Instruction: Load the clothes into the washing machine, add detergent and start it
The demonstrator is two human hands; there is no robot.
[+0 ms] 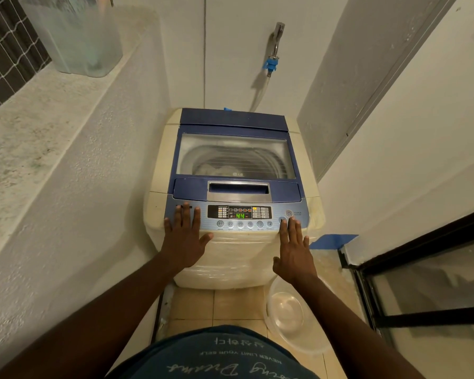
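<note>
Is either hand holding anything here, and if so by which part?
Nothing is held. The left hand lies flat on the washing machine; the right hand fingers a panel button.

We hold both arms stretched forward, palms down. Our left grip (185, 236) lies flat with fingers spread and extended. Our right grip (293, 248) is flat too, its index fingertip (283, 220) reaching furthest ahead.

Washing machine (234, 187): cream top-loader, blue lid shut, display reading 44.
Clothes (216, 169): pale heap visible through lid window.
</note>
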